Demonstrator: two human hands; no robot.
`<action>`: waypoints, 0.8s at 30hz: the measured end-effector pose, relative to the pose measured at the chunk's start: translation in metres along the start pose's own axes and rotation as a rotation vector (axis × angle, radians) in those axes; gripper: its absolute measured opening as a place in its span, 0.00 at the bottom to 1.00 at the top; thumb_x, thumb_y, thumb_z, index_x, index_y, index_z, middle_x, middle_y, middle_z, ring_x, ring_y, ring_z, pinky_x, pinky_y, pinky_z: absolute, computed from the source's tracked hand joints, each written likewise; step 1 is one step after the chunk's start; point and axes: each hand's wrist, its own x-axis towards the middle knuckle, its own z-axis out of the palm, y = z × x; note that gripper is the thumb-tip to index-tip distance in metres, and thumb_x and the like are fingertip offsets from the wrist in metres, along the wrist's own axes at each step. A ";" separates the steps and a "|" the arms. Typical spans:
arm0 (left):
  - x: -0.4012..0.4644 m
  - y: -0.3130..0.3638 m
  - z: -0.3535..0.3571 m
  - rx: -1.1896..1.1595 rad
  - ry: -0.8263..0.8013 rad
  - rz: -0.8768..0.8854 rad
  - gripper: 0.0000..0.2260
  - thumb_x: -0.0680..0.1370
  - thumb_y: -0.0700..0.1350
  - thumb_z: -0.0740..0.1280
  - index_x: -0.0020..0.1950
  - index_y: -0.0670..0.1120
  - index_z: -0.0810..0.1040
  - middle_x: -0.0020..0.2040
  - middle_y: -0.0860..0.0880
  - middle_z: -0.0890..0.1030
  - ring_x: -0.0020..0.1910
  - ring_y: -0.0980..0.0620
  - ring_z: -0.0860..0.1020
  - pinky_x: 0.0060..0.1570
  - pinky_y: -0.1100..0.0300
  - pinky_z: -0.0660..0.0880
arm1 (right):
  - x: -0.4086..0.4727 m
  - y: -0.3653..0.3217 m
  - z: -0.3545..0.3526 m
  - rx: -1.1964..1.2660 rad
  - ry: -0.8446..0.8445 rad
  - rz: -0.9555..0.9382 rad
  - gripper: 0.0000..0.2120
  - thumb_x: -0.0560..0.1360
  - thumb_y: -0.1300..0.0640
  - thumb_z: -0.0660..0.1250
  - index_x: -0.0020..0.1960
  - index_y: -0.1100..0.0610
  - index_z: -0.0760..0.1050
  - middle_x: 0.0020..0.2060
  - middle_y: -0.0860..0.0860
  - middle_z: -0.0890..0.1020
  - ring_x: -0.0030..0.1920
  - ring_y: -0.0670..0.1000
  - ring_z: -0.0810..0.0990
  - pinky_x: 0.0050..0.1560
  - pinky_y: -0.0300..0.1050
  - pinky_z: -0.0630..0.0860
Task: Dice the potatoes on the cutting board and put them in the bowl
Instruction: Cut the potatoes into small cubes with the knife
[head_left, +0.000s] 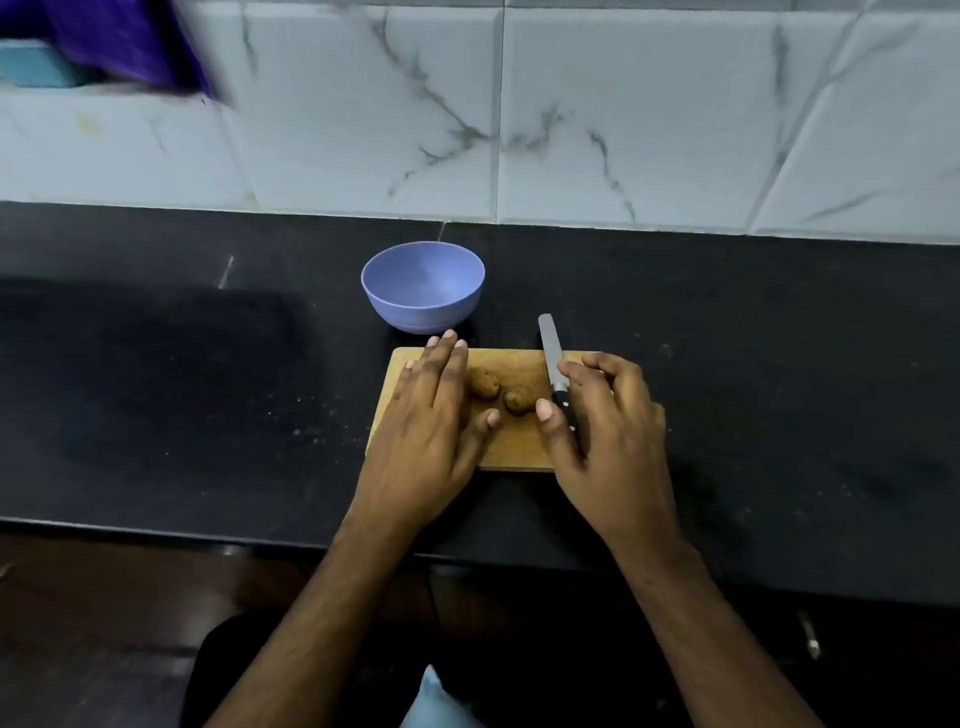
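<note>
Two small brown potatoes lie whole on a wooden cutting board (514, 447): the left potato (484, 385) and the right potato (518, 399). My left hand (431, 426) lies flat over the board's left part, fingers straight, its side against the left potato. A knife (549, 348) lies along the board's right side, blade pointing away from me. My right hand (608, 431) covers its black handle, thumb on the handle's left and curled fingers on its right, index tip by the blade's base. A purple bowl (415, 312) stands empty just behind the board.
The board sits on a black counter (182, 389) near its front edge. A white marble-tiled wall (623, 130) runs behind. A purple cloth (130, 41) and a teal box (36, 67) are at the top left.
</note>
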 end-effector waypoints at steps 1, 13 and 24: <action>0.001 0.000 0.001 0.003 -0.017 0.009 0.31 0.83 0.60 0.55 0.80 0.42 0.59 0.81 0.46 0.58 0.81 0.51 0.54 0.79 0.52 0.54 | 0.001 0.000 0.001 -0.002 -0.006 -0.010 0.19 0.80 0.45 0.64 0.67 0.53 0.75 0.65 0.50 0.71 0.65 0.48 0.72 0.59 0.46 0.68; 0.006 -0.004 0.005 -0.029 -0.203 -0.018 0.33 0.82 0.63 0.53 0.81 0.45 0.56 0.80 0.46 0.60 0.77 0.48 0.63 0.74 0.52 0.64 | 0.003 0.009 0.020 -0.086 -0.128 0.046 0.15 0.80 0.52 0.65 0.66 0.53 0.75 0.63 0.49 0.69 0.58 0.50 0.76 0.56 0.52 0.78; 0.005 -0.004 0.004 -0.044 -0.169 -0.049 0.33 0.81 0.64 0.56 0.81 0.49 0.54 0.74 0.49 0.62 0.67 0.49 0.72 0.62 0.56 0.71 | 0.002 0.008 0.018 -0.145 -0.157 0.140 0.18 0.83 0.59 0.60 0.72 0.54 0.72 0.58 0.48 0.81 0.55 0.49 0.70 0.52 0.42 0.73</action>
